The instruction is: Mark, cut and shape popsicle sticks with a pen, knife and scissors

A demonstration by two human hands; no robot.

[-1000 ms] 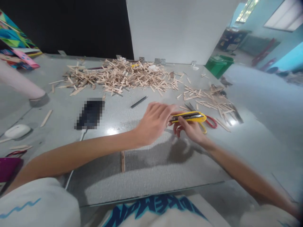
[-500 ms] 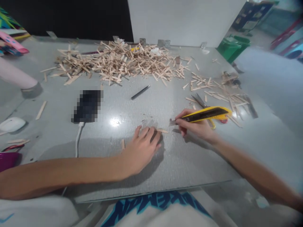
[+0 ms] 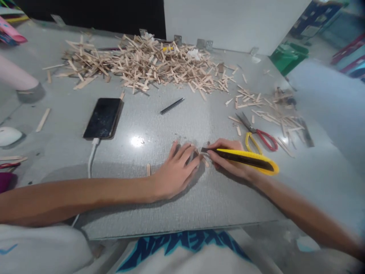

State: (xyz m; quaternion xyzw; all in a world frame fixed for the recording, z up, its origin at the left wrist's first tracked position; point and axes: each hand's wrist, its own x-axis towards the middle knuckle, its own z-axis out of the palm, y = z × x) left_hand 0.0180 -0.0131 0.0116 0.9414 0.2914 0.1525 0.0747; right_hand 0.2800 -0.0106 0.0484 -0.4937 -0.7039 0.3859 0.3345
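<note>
Near the front middle of the grey table, my left hand (image 3: 177, 172) presses its fingertips on a small wooden stick (image 3: 205, 162), whose end sticks out beside them. My right hand (image 3: 228, 156) grips a yellow and black utility knife (image 3: 247, 159). The knife's blade points left and lies close to my left fingertips, at the stick. A short stick piece (image 3: 148, 169) lies left of my left hand. Scissors (image 3: 252, 131) with red and yellow handles lie open beyond my right hand.
A big pile of wooden sticks (image 3: 159, 68) spreads along the back of the table (image 3: 128, 152). More sticks (image 3: 285, 114) lie at the right. A black phone (image 3: 103, 118) with a white cable is at left, a dark pen (image 3: 172, 106) in the middle, a white mouse (image 3: 10, 136) far left.
My right hand has turned the knife, so its handle now slants toward the front, and its blade has come closer to my left fingertips. The stick under them has turned. The view has shifted slightly.
</note>
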